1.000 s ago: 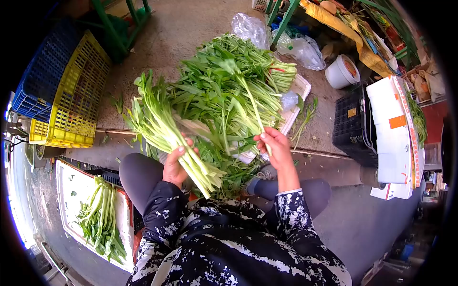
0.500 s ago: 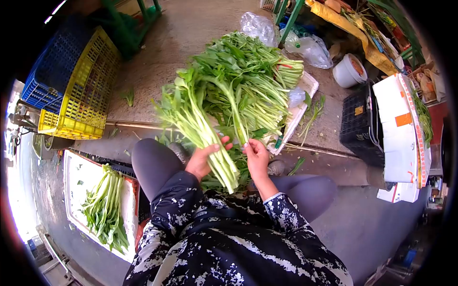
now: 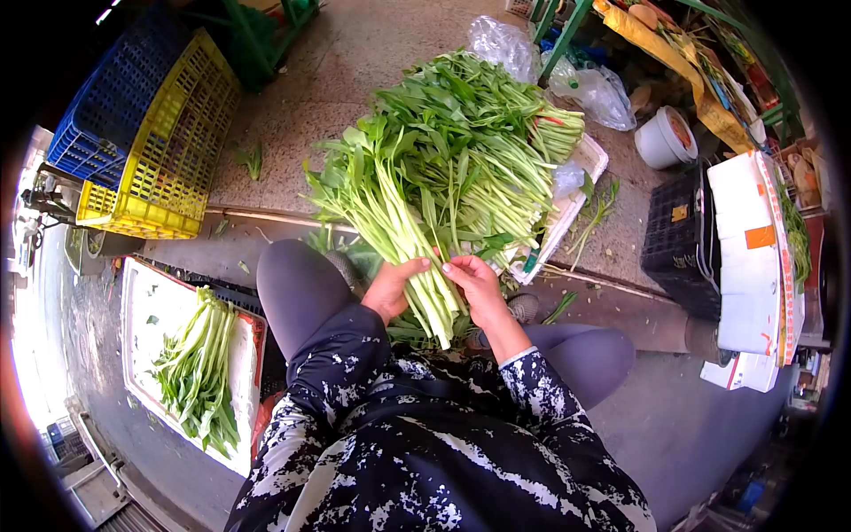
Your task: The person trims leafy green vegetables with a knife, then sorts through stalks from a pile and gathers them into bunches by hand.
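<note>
My left hand (image 3: 390,288) is closed around a bunch of water spinach (image 3: 403,230), thumb across its pale stems. The cut ends point down toward my lap, and the leaves fan out up and to the left. Against the right side of these stems, my right hand (image 3: 480,291) has its thumb and fingers closed on the bunch; its fingertips are partly hidden. Just beyond both hands lies a large heap of water spinach (image 3: 470,115) on a white foam tray (image 3: 585,168). A red band shows around some stems at its right.
To my left, another foam box (image 3: 137,328) holds a smaller bunch of greens (image 3: 199,363). Yellow (image 3: 168,142) and blue crates (image 3: 111,97) stand at upper left. On the right are a white bucket (image 3: 658,142), a black crate (image 3: 678,239) and white foam boxes (image 3: 745,257). Plastic bags (image 3: 603,93) lie behind the heap.
The stalk my right hand was pinching apart from the bunch now lies with it. My right hand has moved left against the stems, closer to my left hand. The view has shifted slightly.
</note>
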The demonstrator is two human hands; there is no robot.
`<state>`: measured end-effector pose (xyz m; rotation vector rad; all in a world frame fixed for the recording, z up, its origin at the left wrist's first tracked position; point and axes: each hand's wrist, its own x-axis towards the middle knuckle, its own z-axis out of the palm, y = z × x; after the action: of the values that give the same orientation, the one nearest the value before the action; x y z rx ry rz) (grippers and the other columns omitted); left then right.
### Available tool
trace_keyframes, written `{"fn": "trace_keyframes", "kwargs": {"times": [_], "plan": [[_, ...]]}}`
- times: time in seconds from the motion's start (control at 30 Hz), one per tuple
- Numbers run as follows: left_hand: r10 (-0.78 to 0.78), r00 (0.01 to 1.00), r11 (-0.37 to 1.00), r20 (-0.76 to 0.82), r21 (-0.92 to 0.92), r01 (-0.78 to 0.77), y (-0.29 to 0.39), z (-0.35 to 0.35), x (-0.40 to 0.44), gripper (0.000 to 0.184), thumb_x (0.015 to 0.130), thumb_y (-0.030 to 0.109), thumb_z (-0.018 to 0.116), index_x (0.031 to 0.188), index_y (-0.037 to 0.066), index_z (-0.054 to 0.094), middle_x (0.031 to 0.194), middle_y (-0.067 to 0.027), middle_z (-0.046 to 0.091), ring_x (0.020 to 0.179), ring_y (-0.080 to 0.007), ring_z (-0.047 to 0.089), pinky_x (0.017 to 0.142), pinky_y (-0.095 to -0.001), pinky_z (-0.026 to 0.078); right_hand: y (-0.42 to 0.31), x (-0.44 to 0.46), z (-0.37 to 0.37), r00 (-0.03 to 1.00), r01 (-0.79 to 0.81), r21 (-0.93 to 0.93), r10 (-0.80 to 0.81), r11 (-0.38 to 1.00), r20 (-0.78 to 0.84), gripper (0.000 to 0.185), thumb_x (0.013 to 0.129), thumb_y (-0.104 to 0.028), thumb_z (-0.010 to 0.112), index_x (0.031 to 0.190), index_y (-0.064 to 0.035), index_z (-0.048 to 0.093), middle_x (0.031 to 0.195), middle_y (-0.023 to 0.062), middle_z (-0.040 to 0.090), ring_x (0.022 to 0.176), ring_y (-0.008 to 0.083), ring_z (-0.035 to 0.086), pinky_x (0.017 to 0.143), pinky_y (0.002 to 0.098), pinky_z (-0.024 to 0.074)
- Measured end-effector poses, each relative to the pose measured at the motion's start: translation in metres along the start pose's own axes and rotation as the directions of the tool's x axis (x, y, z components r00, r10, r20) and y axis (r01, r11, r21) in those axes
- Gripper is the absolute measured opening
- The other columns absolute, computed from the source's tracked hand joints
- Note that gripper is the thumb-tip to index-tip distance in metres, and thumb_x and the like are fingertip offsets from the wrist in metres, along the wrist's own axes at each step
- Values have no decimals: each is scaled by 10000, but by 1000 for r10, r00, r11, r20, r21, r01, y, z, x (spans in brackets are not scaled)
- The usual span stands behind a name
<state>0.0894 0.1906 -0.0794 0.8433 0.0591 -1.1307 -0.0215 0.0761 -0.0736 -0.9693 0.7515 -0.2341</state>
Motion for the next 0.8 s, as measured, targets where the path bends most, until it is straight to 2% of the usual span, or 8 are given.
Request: {"fn": "trace_keyframes", "kwargs": {"times": [0.23,0.3,0.37,0.43,0.53,0.67,0.77,0.8], "plan": [[56,997,998,-60,39,-54,2,1,-2,282,752,6,591,1027,-10,532,956,-93,609,834,-218,605,758,-366,509,14,-7,4,979,34,44,-25,998,-202,107,739,-24,645,808,5,568,759,42,591,677,96,534,618,214,431],[57,996,998,-68,31,-55,3,-1,-3,287,750,4,588,1029,-4,518,948,-93,609,827,-222,606,748,-371,512,26,-16,-1,945,65,-343,-168,937,-280,67,695,-3,608,745,1,564,697,36,571,624,94,500,573,219,399],[100,995,995,-30,4,-100,7,-4,1,334,743,2,593,1058,5,485,931,-94,609,819,-235,610,741,-380,514,52,-28,-21,966,-87,-366,-12,927,-260,60,686,-17,610,728,-12,568,669,31,556,606,101,489,571,229,399],[107,994,994,-33,43,-105,7,0,-2,366,736,-1,599,1079,6,471,928,-96,609,821,-242,612,743,-384,515,57,-38,-33,951,-294,-251,255,922,-177,63,700,-24,617,748,-17,578,674,25,561,613,99,494,585,228,407],[38,999,992,-7,119,-37,4,6,-7,369,728,-2,612,1072,-1,481,930,-104,609,829,-248,616,753,-389,513,46,-35,-31,975,-140,-327,72,935,-210,34,766,-30,577,791,-21,599,693,12,562,608,82,486,572,216,393],[45,999,989,12,139,-46,5,1,-3,347,733,5,624,1056,-16,499,929,-112,609,820,-248,617,754,-383,514,4,-25,-7,982,-92,65,102,994,-160,142,834,-158,579,865,-20,592,711,-25,548,616,83,485,548,231,389],[131,991,982,2,137,-130,0,-1,-2,346,730,-1,624,1051,-21,497,929,-114,608,816,-245,617,755,-380,514,18,-13,3,979,124,-270,-162,955,-123,121,836,-154,583,784,-45,572,625,13,512,490,107,416,440,241,298],[140,990,986,-1,95,-139,3,2,-5,354,723,-7,622,1053,-21,493,931,-114,608,811,-240,616,753,-376,515,33,-14,-3,953,185,-566,-287,803,-95,126,830,-143,580,788,-26,564,608,53,512,490,141,424,453,274,321]]}}
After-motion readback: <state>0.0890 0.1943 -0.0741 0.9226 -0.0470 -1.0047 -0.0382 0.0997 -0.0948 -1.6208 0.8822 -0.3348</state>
